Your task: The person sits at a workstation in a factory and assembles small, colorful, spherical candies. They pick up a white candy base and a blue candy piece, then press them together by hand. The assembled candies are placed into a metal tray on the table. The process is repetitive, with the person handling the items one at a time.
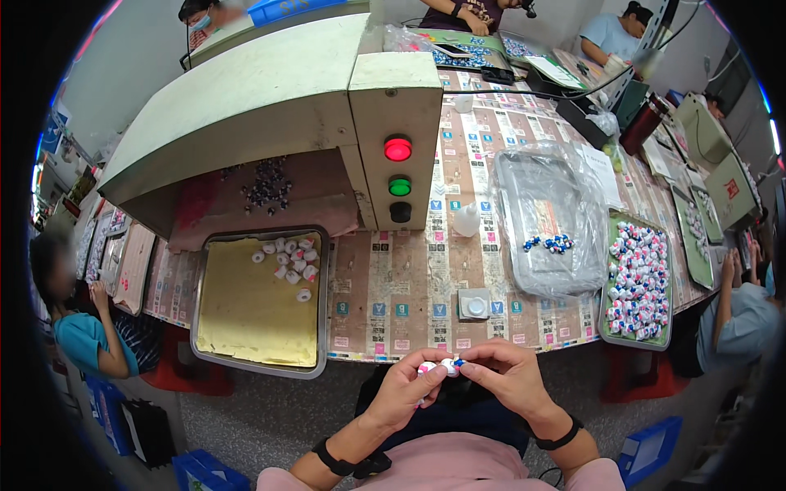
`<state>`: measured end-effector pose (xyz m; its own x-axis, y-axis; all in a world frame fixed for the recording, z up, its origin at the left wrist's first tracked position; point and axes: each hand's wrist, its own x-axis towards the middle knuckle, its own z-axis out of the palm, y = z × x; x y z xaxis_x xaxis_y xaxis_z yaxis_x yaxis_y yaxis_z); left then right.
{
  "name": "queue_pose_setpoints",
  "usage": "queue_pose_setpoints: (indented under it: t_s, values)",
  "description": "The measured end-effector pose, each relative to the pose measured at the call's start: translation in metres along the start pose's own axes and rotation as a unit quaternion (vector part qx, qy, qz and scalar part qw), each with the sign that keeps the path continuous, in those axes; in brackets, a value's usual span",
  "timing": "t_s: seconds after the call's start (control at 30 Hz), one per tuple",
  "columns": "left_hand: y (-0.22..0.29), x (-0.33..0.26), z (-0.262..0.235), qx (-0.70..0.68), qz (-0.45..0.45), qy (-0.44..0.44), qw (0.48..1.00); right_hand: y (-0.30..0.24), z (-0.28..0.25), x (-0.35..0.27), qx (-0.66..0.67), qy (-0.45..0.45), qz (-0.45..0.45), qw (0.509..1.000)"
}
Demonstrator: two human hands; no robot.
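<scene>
Just off the table's front edge, my left hand (399,394) pinches a small white and pink figure piece (430,371). The fingers of my right hand (514,381) are closed on a small blue part (459,363), which meets the white piece between my two hands. How the parts join is too small to tell. Left of my hands, a metal tray with a yellow liner (254,327) holds several white and pink pieces (292,268). On the right, a grey tray (524,192) wrapped in clear plastic holds small blue parts (557,244).
A cream machine (395,98) with red and green lights arches over more blue parts (270,184). A green tray (610,334) of white, blue and pink figures stands far right. A small square block (473,304) and a white bottle (467,219) stand mid-table. Other people work around.
</scene>
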<state>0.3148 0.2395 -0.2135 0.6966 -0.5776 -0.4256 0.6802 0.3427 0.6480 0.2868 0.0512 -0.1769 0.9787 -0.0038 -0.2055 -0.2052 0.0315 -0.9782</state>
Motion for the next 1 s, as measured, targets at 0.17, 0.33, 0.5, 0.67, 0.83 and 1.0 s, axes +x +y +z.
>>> queue_pose_setpoints:
  t_s: [0.17, 0.33, 0.5, 0.67, 0.83, 1.0]
  values:
    - [0.002, -0.001, 0.002, 0.064, 0.023, 0.017, 0.998, 0.001, 0.001, -0.001, -0.006, 0.000, 0.001, 1.000]
    - [0.003, 0.000, 0.003, 0.084, 0.028, 0.019, 0.996, 0.007, -0.003, -0.002, -0.055, -0.003, -0.044, 0.998]
    - [0.002, 0.004, 0.008, 0.056, 0.025, 0.014, 0.998, -0.001, -0.007, 0.002, -0.056, -0.018, -0.057, 0.997]
    - [0.003, 0.004, 0.011, 0.038, 0.020, 0.016, 0.999, -0.007, -0.015, 0.006, -0.072, -0.038, -0.063, 0.995]
    - [0.018, 0.001, 0.016, 0.126, 0.063, 0.014, 0.990, -0.011, -0.018, 0.005, -0.116, -0.035, -0.061, 0.991]
    - [0.019, 0.002, 0.014, 0.181, 0.117, 0.011, 0.976, -0.015, -0.010, 0.004, -0.157, -0.026, -0.141, 0.977]
